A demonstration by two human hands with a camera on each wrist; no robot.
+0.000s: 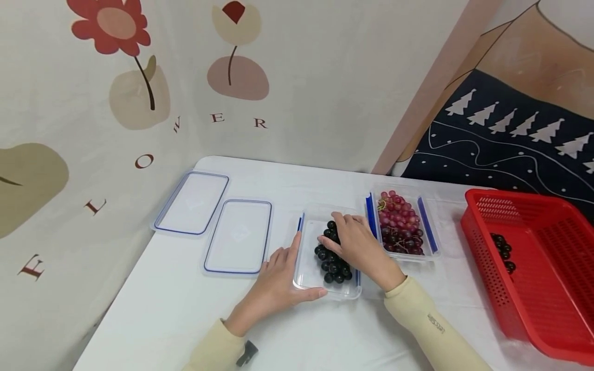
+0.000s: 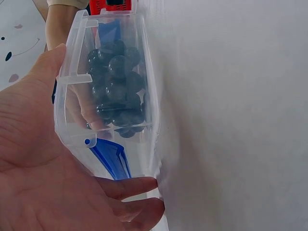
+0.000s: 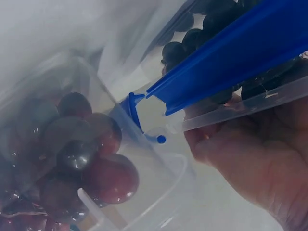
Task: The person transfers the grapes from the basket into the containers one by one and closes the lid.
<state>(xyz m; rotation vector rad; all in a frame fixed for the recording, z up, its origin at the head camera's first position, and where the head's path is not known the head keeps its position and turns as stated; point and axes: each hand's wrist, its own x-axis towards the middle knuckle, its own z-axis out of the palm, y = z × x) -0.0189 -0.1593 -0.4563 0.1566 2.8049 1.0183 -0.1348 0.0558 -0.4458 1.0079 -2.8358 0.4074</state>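
Observation:
A clear plastic container (image 1: 306, 273) with blue side latches stands on the table, a bunch of black grapes (image 1: 333, 268) lying in its right part. My left hand (image 1: 274, 281) holds the container's near left corner, thumb along the near wall and fingers at the left side. From the right, my right hand (image 1: 359, 242) reaches over the rim and grips the upper part of the bunch. In the right wrist view the hand (image 3: 250, 154) passes below a raised blue latch (image 3: 231, 57), its fingertips partly hidden by the container wall.
Close on the right stands another clear container (image 1: 429, 255) of red and dark grapes (image 1: 399, 216). Two blue-edged lids (image 1: 238, 237) (image 1: 191, 203) lie to the left. A red basket (image 1: 492, 288) at the far right holds more black grapes (image 1: 503, 252). Printed curtains hang behind the table.

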